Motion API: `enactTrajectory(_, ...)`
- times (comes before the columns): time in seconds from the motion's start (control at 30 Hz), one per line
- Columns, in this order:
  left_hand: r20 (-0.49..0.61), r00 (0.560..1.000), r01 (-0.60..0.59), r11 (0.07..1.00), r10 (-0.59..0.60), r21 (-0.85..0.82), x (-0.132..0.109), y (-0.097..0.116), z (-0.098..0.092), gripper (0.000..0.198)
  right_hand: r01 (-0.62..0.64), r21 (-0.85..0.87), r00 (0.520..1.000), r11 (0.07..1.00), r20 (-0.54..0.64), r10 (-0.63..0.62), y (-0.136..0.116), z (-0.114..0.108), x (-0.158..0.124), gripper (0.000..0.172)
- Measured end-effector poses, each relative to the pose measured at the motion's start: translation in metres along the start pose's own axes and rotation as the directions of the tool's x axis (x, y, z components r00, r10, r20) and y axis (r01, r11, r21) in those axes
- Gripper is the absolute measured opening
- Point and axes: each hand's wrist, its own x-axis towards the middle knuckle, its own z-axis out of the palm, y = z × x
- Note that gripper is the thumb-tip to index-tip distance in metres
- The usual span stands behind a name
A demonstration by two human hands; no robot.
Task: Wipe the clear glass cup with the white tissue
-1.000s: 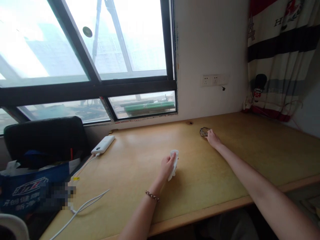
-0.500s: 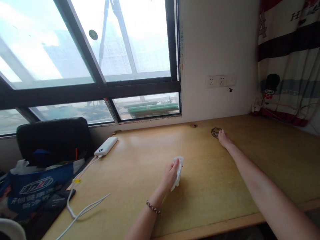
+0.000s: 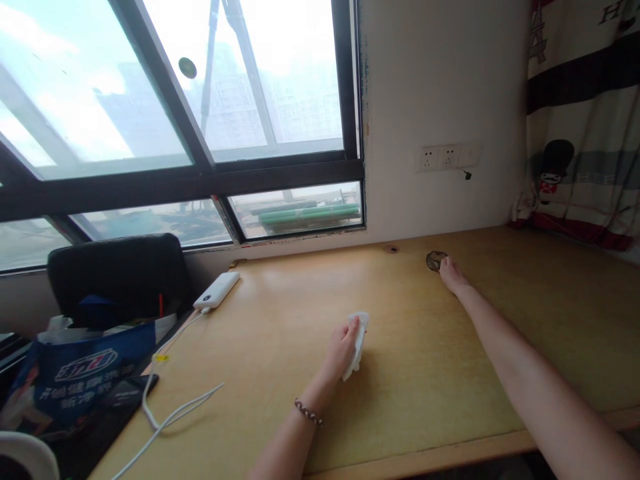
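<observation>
1. Head view: two bare hands were working over a light wooden table (image 3: 280, 333), its surface smooth and somewhat glossy toward the window (image 3: 295, 87).
2. Left hand (image 3: 343, 347) was closed around a crumpled white wipe (image 3: 359, 343), thumb on top; the wipe's lower end hung loose past the fingers. Position: above the nearer middle of the table, a shadow just to its right. Whether any part touched the surface, could not tell.
3. A braided bracelet (image 3: 309, 413) circled the left wrist.
4. Right hand (image 3: 453, 273) reached far forward, arm extended, fingers pinched together on the right edge of a dark ring-shaped object (image 3: 433, 261). The object sat at the table's far side, near a small round hole (image 3: 391, 249); exact material too small to make out.
5. The hands were well apart, right one farther from the body.
6. Left edge of table: white power bank (image 3: 217, 291) with a white cable (image 3: 145, 400) plugged into its near end, running down and looping on the wood.
7. Beyond that edge: blue printed bag (image 3: 90, 367) before a black chair (image 3: 120, 267).
8. Back wall: sockets (image 3: 449, 157), then a patterned curtain (image 3: 595, 133) at far right.
</observation>
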Motion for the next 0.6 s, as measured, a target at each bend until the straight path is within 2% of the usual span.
enactTrajectory(0.2,-0.008,1.000,-0.004,0.999,0.004,0.048,0.004,-0.003,-0.001,0.058,-0.017,0.016,0.996,1.000,-0.082,0.018,-0.011,-0.005,-0.018,0.044)
enactTrajectory(0.3,-0.055,0.994,-0.089,0.990,0.095,0.105,0.006,-0.005,-0.005,0.047,0.092,0.091,0.985,0.992,-0.156,-0.077,-0.036,-0.009,-0.035,0.047)
enactTrajectory(0.37,-0.073,0.988,-0.126,0.983,0.137,0.134,0.008,-0.006,-0.008,0.039,0.203,0.223,0.968,0.954,-0.195,-0.160,-0.064,-0.010,-0.053,0.043)
enactTrajectory(0.43,-0.078,0.987,-0.132,0.982,0.143,0.134,0.009,-0.007,-0.010,0.036,0.239,0.462,0.970,0.854,-0.149,-0.191,-0.099,-0.010,-0.080,0.036)
enactTrajectory(0.5,-0.081,0.984,-0.152,0.982,0.162,0.117,0.009,-0.008,-0.011,0.038,0.172,0.711,0.971,0.681,-0.005,-0.240,-0.136,-0.009,-0.114,0.034)
enactTrajectory(0.57,-0.072,0.977,-0.194,0.978,0.199,0.078,0.009,-0.007,-0.009,0.043,0.074,0.845,0.941,0.530,0.117,-0.319,-0.167,-0.009,-0.149,0.038)
enactTrajectory(0.6,-0.056,0.975,-0.213,0.976,0.216,0.045,0.009,-0.006,-0.008,0.046,0.039,0.869,0.936,0.494,0.141,-0.322,-0.179,-0.010,-0.163,0.039)
